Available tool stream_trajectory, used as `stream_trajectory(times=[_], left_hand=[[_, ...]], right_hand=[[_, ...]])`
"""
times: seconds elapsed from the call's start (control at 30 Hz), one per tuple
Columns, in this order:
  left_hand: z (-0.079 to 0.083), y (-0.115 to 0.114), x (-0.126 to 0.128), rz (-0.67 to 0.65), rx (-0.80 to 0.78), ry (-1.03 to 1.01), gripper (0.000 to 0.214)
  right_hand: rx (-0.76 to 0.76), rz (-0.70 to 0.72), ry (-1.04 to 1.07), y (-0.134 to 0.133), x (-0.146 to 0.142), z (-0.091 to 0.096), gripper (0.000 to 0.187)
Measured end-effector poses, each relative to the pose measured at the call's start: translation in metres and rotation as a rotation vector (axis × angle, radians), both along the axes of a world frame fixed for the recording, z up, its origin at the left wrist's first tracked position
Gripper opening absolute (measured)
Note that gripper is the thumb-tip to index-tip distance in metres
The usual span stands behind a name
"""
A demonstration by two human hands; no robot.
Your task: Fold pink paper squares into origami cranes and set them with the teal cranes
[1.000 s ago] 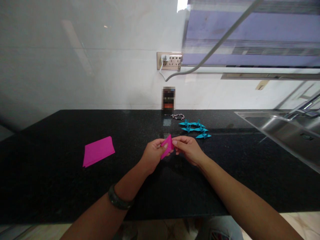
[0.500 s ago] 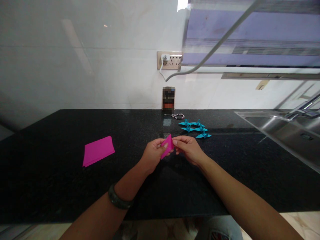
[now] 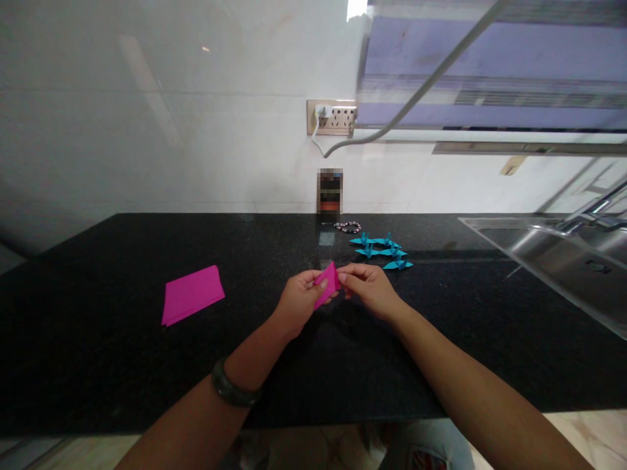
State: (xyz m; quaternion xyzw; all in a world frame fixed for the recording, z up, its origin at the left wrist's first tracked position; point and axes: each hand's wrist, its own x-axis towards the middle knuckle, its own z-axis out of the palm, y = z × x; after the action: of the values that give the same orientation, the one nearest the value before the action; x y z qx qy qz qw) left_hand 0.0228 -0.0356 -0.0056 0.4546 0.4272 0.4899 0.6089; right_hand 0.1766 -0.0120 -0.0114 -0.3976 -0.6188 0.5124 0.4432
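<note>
A folded piece of pink origami paper (image 3: 327, 287) is held above the dark counter, between both hands. My left hand (image 3: 301, 297) grips its left side, with the thumb lying across the front and the fingers behind. At its right edge, my right hand (image 3: 368, 287) pinches the paper between thumb and fingers. The paper has a pointed top and slanted creases; its far side is hidden. Several blue origami cranes (image 3: 386, 251) stand in a group beyond my right hand. To the left lies a stack of flat pink paper sheets (image 3: 192, 295).
The black counter (image 3: 122, 378) runs back to a pale tiled wall. A phone-like object (image 3: 330, 192), pixelated, leans there beside a beaded strap (image 3: 349, 227). A steel sink (image 3: 553, 261) is set in at the right. A grey cable (image 3: 416, 108) hangs from the socket plate (image 3: 337, 119).
Both hands stay in nearly the same place, with the pink paper still between them. The paper has tilted very slightly. The whole view has shifted a touch.
</note>
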Motion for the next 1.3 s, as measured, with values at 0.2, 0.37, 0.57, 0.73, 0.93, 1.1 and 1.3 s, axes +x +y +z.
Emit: stream_trajectory(times=[0.2,0.37,0.57,0.73,0.93,1.1,1.3], left_hand=[[-0.001,0.002,0.001,0.039,0.015,0.135,0.017],[-0.001,0.001,0.0,-0.013,-0.009,0.052,0.016],[-0.004,-0.001,0.001,-0.081,-0.086,-0.1,0.023],[-0.005,-0.001,0.001,-0.087,-0.074,-0.117,0.025],[-0.006,0.002,-0.001,-0.066,-0.07,-0.105,0.028],[-0.003,0.004,-0.003,-0.076,-0.072,-0.2,0.029],[0.0,0.003,-0.003,-0.083,-0.104,-0.279,0.037]], right_hand=[[0.109,-0.02,-0.214,0.003,-0.001,0.008,0.021],[0.055,-0.076,-0.178,0.004,-0.006,0.009,0.022],[0.008,-0.064,-0.151,-0.001,0.0,0.013,0.011],[-0.033,0.011,-0.18,-0.008,0.002,0.022,0.011],[0.21,-0.042,-0.286,-0.005,-0.003,0.022,0.017],[0.388,-0.138,-0.391,0.007,-0.007,0.018,0.012],[0.481,-0.098,-0.277,0.009,-0.008,0.017,0.01]])
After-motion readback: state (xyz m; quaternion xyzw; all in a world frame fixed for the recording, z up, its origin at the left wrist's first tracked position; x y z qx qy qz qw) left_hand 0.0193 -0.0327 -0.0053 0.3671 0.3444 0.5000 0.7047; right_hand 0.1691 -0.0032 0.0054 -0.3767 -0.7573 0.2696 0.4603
